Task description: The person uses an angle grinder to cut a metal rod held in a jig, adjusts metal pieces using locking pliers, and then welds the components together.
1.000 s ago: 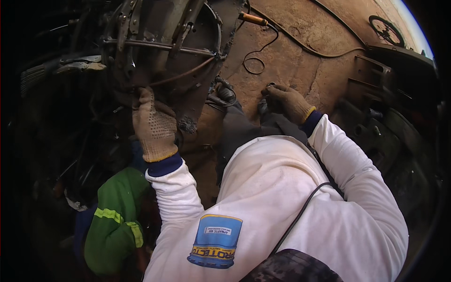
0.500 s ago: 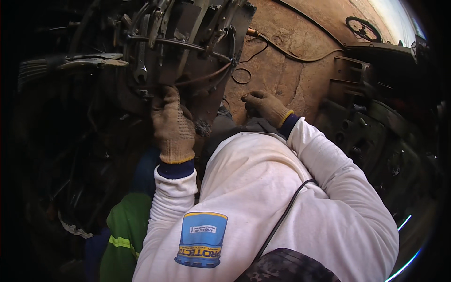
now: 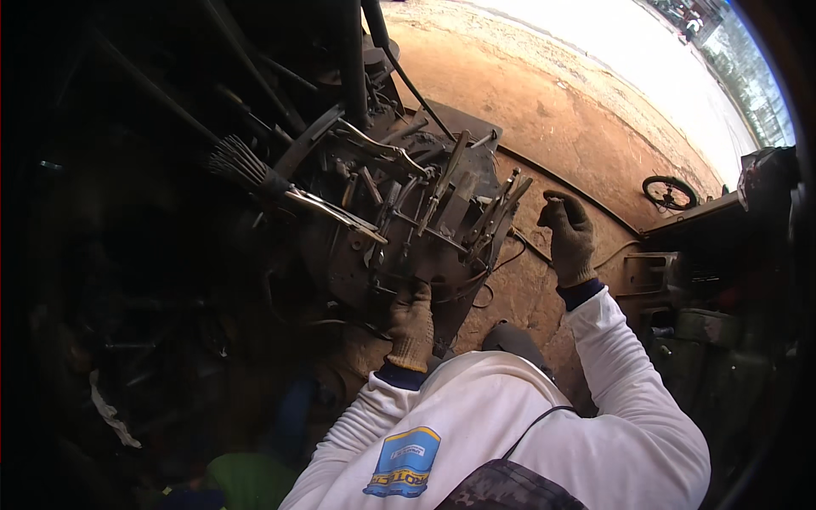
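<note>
Both my hands wear brown knitted work gloves. My left hand [image 3: 411, 330] reaches to the near edge of a dark metal tool stand [image 3: 348, 263]; its fingertips are lost in shadow against the stand, so their grip is hidden. To the right of the stand, my right hand [image 3: 569, 242] is raised over the floor with fingers curled toward the thumb. Whatever it may pinch is too small to make out. Metal pliers [image 3: 336, 212] lie across the stand, beside a fan of thin rods or bristles [image 3: 242, 166]. Several long-handled metal tools [image 3: 446, 183] stand or hang along its far side.
A hose or cable [image 3: 569, 189] runs over the brown floor [image 3: 510, 119] beyond the stand. A wheel [image 3: 669, 194] lies farther off at right. Dark green machinery [image 3: 710, 340] stands on my right. Green cloth [image 3: 251, 480] shows at lower left.
My right hand has risen and moved forward and right, away from near my legs. The view has shifted, showing more of the stand and floor. My left hand stays at the stand's near edge.
</note>
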